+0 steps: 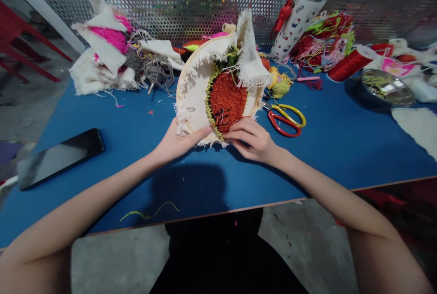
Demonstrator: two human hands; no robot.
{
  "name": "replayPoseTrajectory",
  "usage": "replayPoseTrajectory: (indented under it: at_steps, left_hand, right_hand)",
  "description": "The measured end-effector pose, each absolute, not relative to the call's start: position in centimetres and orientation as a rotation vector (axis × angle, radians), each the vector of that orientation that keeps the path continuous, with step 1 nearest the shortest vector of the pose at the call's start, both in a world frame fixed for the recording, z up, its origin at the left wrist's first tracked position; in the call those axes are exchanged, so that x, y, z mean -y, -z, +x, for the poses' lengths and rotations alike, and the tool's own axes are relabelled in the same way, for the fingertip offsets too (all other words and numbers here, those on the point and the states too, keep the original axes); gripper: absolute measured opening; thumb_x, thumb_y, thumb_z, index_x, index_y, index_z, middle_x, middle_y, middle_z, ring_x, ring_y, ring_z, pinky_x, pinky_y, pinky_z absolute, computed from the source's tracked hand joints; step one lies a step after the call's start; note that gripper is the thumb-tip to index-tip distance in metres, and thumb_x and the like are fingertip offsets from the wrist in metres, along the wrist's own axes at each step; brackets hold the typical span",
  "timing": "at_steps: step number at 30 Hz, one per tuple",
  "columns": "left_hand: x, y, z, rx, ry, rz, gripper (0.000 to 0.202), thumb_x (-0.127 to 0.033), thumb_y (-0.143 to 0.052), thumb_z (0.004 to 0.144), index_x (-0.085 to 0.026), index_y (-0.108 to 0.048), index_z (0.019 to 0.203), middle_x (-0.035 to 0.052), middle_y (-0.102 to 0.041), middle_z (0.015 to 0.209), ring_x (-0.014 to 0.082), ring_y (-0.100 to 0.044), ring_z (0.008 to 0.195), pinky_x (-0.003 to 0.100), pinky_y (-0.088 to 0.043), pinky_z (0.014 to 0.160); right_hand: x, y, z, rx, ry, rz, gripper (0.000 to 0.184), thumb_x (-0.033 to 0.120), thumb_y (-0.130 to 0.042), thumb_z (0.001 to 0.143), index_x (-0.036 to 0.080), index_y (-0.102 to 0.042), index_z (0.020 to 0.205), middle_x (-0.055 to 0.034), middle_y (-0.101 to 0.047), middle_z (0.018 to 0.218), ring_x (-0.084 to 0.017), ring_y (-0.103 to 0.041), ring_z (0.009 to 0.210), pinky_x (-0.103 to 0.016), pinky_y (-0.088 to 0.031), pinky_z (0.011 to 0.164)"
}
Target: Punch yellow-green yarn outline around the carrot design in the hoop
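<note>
Hooped fabric (228, 98) sits between the hands (251, 141); both touch its near side

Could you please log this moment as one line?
left hand: holds hooped cloth | right hand: at orange patch's lower edge | scissors: on table

The single head-worn camera sits above the person's dark-clothed lap (218, 262), facing forward and down. It looks across the blue surface (341, 139) towards a perforated panel (184, 0) behind, near enough that the left hand (180, 141) and right hand (252, 139) show clearly around mid-frame.
</note>
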State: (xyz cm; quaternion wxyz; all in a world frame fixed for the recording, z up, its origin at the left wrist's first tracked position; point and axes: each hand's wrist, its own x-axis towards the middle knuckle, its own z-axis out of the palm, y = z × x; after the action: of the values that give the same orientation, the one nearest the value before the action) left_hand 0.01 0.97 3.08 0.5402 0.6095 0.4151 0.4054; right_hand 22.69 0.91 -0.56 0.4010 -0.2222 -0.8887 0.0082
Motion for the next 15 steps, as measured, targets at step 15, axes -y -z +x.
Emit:
replayPoseTrajectory:
  at_steps: [15]
  left_hand:
    - [-0.63, -3.68, 0.2, -1.043, -0.933, 1.497, 0.051, -0.043, -0.081, 0.071, -0.012, -0.068, 0.109, 0.0152, -0.071, 0.12, 0.0301, -0.066, 0.116, 0.045, -0.048, 0.11]
  right_hand:
    - [-1.01, 0.54, 22.25, 2.292, 0.148, -0.529, 0.014, 0.015, -0.061, 0.089, 0.017, -0.063, 0.103, -0.0063, -0.065, 0.082, -0.017, -0.058, 0.073, -0.03, -0.049, 0.063]
